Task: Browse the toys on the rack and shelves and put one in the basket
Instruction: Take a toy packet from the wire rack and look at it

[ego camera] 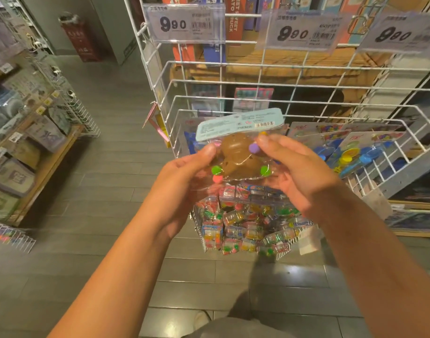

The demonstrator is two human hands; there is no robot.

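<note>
I hold a toy pack (238, 152) in front of me: a clear bag with a brown plastic toy, small green, purple and pink pieces, and a pale blue header card on top. My left hand (187, 174) grips the bag's left side, thumb on its front. My right hand (292, 167) pinches the right side near a purple piece. The pack hangs in the air before the white wire rack (233, 81). No shopping basket is in view.
Price tags reading 9.90 (184, 24) hang on the rack's top row. Carded toys with blue and yellow parts (350, 147) sit in the wire bin to the right. Small colourful packs (245, 223) fill a lower bin. A wooden shelf (33, 152) of boxes stands left across the grey-tiled aisle.
</note>
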